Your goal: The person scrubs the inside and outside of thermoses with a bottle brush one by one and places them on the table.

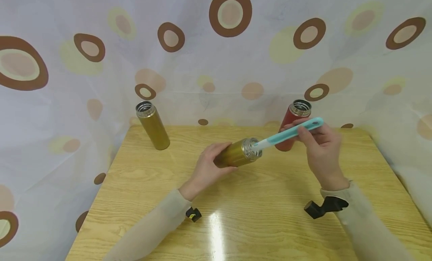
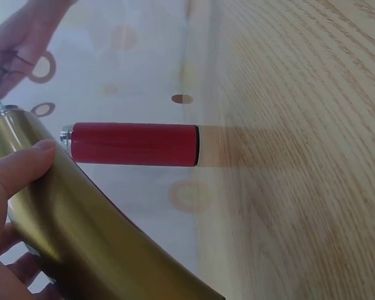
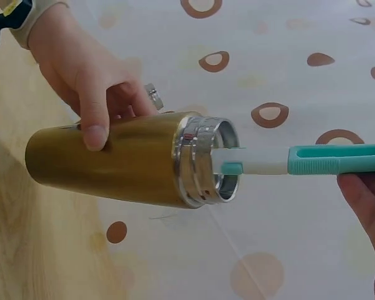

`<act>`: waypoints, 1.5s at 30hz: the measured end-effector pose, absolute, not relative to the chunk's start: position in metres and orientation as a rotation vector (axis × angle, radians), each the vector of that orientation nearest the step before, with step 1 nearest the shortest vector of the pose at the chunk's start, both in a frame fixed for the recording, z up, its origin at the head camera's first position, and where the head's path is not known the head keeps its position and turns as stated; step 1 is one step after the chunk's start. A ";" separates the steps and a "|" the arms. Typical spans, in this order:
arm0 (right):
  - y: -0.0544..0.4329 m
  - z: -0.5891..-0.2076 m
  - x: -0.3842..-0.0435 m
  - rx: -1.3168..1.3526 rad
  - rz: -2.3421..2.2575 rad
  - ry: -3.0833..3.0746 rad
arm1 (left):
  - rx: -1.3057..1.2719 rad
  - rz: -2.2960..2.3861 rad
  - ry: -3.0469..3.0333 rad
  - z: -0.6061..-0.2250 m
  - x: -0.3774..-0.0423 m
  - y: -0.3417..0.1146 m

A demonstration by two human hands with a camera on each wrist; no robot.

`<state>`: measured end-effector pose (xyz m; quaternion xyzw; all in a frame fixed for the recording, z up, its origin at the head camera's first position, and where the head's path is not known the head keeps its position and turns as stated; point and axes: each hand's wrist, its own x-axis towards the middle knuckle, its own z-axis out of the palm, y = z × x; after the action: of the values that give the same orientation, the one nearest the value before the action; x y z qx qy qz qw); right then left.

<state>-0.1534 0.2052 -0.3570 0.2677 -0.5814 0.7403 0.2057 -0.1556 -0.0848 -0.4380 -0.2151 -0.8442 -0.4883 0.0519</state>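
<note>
My left hand (image 1: 210,161) grips the body of a gold thermos bottle (image 1: 233,156), tilted on its side with its mouth toward the right. The lidless steel neck shows clearly in the right wrist view. From the right, my right hand (image 1: 324,152) holds a turquoise-and-white bottle brush (image 1: 287,135) by its handle. The brush's front end goes into the mouth of the bottle, where most of its head is hidden. In the left wrist view, thumb and fingers wrap the bottle (image 2: 81,219), seen close up.
A second gold thermos (image 1: 154,129) stands upright and lidless at the table's back left. A red thermos (image 2: 134,144) stands at the back right, partly behind my right hand in the head view. Behind the wooden table (image 1: 263,216) hangs a patterned cloth (image 1: 202,66).
</note>
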 end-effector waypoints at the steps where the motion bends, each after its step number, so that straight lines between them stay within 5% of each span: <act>1: 0.204 -0.358 -0.153 0.745 2.051 -1.660 | -0.655 -1.486 -2.564 -0.438 -0.155 -0.085; 45: 0.208 -0.348 -0.150 0.844 2.136 -1.573 | -0.637 -1.460 -2.579 -0.435 -0.156 -0.093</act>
<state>-0.1497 0.2076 -0.3484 0.2983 -0.5560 0.7551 0.1778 -0.1555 -0.0933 -0.4354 -0.2098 -0.8495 -0.4810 0.0552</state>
